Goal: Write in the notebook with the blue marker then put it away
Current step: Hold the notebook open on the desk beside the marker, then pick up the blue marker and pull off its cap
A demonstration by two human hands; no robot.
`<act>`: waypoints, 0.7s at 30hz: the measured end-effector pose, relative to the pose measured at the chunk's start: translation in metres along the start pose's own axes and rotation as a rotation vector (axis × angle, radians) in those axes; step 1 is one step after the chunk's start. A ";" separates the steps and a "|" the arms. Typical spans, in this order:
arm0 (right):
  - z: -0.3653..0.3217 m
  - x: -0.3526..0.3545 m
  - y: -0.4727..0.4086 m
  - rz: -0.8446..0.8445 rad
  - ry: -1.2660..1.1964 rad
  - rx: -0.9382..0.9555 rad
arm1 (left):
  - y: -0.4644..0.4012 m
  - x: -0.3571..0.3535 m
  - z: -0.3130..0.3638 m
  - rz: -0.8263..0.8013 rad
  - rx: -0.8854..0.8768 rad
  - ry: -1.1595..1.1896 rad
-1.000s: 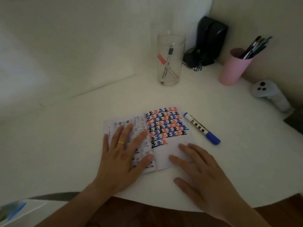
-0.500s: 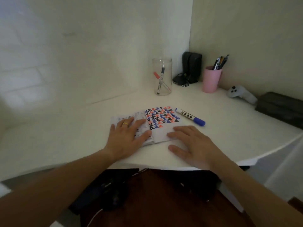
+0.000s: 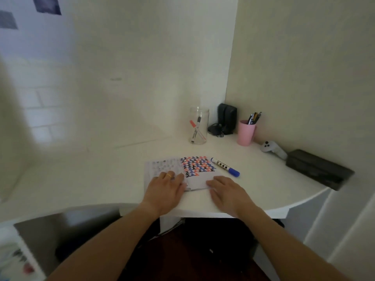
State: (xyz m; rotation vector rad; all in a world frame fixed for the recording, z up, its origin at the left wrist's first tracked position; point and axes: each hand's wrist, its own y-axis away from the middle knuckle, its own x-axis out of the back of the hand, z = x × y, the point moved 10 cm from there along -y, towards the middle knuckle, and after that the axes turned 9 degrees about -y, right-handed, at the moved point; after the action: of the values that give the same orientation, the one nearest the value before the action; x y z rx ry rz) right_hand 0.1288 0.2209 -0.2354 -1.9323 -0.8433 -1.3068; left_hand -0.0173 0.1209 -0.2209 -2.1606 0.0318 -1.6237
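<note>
A small notebook (image 3: 195,169) lies open on the white desk (image 3: 101,179), its right page filled with rows of black, blue and red marks. My left hand (image 3: 165,189) rests flat on the left page, fingers spread, a gold ring on one finger. My right hand (image 3: 227,192) lies flat at the lower right corner of the notebook, holding nothing. The blue marker (image 3: 224,166), capped, white-bodied, lies on the desk just right of the notebook, apart from both hands.
A clear glass jar (image 3: 199,125) with a red and a black marker stands behind the notebook. A pink cup (image 3: 246,133) of pens, a black device (image 3: 226,118), a white controller (image 3: 273,149) and a dark case (image 3: 318,169) line the back right.
The camera has pulled back and tilted up, so the desk looks smaller and more wall shows. Both hands stay flat on the notebook; the marker has not moved.
</note>
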 end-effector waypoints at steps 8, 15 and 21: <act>0.015 0.036 -0.051 0.284 0.217 0.007 | -0.073 -0.025 -0.015 -0.026 -0.211 0.001; 0.047 0.024 -0.090 0.072 0.422 -0.251 | -0.142 -0.039 -0.017 -0.132 -0.332 0.179; 0.038 0.054 -0.121 0.298 -0.045 -0.149 | -0.169 -0.053 -0.016 -0.083 -0.395 0.276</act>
State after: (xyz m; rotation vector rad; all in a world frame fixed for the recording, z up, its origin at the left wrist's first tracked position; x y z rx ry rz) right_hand 0.0681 0.3296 -0.1761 -2.1145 -0.4650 -1.1771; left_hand -0.0887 0.2827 -0.2063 -2.2157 0.3800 -2.1001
